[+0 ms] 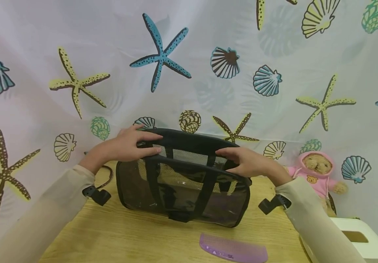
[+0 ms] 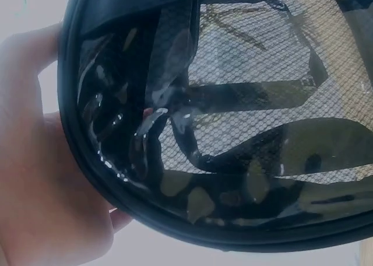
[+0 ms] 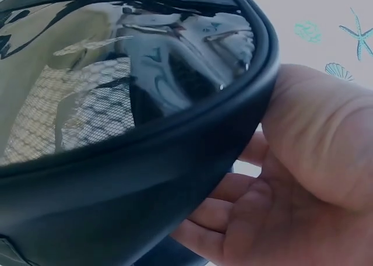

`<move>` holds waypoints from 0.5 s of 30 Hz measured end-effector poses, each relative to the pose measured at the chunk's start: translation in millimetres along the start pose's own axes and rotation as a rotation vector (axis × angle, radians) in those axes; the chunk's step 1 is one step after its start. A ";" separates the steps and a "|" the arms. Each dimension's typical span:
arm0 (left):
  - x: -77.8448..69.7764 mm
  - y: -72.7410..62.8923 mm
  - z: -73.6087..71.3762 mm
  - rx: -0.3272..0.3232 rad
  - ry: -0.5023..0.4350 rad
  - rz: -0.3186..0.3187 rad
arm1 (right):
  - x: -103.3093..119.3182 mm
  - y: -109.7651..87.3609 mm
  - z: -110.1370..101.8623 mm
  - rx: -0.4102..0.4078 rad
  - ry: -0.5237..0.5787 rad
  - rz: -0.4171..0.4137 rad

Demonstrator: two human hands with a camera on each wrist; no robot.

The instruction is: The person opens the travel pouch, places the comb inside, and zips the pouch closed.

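Note:
A black-trimmed handbag [image 1: 189, 186] with clear plastic and mesh panels and two black straps stands on the wooden table, its long top opening parted. At the opening's left end is my left hand [image 1: 126, 144], thumb and fingers stretched across it. My right hand [image 1: 252, 160] is at the opposite end, thumb by the front rim and fingers towards the back one. In the left wrist view the bag's rounded end [image 2: 245, 237] partly hides the left fingers. The right wrist view has the right fingers [image 3: 213, 216] loosely bent beside the dark rim [image 3: 192, 126].
A purple comb [image 1: 233, 249] lies on the table [image 1: 116, 237] in front of the bag. To the right sit a teddy bear [image 1: 317, 168] in a pink hoodie and a white box [image 1: 373, 237] with a slot. Behind hangs a curtain [image 1: 189, 98] printed with starfish and shells.

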State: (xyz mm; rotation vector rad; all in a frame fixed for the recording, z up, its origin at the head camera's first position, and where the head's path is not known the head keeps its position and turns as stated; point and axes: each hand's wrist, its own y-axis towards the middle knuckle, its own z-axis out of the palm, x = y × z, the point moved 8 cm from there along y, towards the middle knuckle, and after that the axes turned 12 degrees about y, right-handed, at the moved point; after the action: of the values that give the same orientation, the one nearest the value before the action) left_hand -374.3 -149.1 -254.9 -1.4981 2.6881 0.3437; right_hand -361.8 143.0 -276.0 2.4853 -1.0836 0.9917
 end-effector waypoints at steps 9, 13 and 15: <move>-1.5 0.6 6.5 0.074 -0.034 0.005 | -3.9 3.5 1.0 0.029 0.084 0.023; 0.6 0.8 10.7 0.098 -0.044 0.010 | -3.5 4.1 0.0 0.026 0.082 0.029; 1.8 0.7 12.3 0.100 -0.044 0.012 | -2.8 4.2 -0.4 0.023 0.069 0.024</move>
State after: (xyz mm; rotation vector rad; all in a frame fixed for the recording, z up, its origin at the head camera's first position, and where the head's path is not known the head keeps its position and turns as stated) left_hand -376.7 -147.6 -267.0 -1.4302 2.6390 0.2358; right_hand -366.4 141.8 -277.7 2.4425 -1.0895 1.0943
